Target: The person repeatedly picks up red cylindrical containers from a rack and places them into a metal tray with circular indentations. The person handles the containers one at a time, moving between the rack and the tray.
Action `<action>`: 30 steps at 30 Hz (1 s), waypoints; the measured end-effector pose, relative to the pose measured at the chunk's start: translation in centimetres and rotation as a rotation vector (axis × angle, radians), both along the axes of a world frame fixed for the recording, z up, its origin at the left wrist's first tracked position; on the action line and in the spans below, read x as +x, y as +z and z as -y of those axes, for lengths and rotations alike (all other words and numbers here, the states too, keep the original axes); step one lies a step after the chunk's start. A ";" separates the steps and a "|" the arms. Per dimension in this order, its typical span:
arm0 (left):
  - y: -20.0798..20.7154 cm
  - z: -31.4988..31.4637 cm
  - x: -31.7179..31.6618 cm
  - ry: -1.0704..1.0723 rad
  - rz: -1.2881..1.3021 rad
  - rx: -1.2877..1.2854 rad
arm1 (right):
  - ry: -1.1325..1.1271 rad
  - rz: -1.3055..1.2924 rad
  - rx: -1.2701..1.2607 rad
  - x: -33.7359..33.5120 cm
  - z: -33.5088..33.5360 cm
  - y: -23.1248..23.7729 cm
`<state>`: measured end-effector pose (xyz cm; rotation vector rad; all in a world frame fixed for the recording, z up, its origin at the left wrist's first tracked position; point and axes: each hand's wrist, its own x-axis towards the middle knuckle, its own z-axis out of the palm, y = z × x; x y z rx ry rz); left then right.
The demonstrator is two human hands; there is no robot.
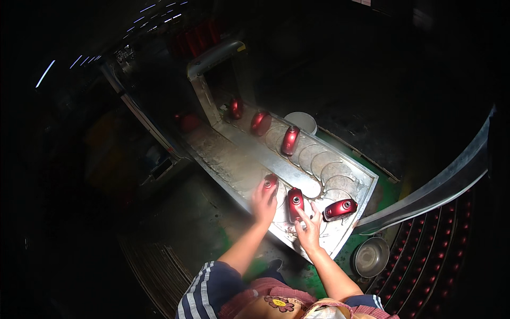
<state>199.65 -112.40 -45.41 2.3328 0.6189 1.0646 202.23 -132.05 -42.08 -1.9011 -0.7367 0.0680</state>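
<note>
My left hand (263,204), slightly blurred, has its fingers around a glossy red canister (271,181) with a round neck opening on top. To its right stands a second red canister (295,203). My right hand (309,229) is just beside that one, fingers apart, a fingertip at its lower side. Whether the fingertip touches is hard to tell. A third red canister (340,209) leans to the right of my right hand. All three are on the near end of a metal conveyor (333,240).
More red canisters (290,141) stand along the conveyor's far lane, toward a metal arch (215,59). A raised divider (287,173) splits the lanes. At right are a curved metal rail (435,196), a round metal pail (371,257) and racks of red pieces (425,255).
</note>
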 end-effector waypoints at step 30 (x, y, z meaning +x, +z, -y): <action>24.2 121.7 3.1 -2.062 0.368 0.139 | -2.148 0.425 -0.982 -35.4 108.0 20.0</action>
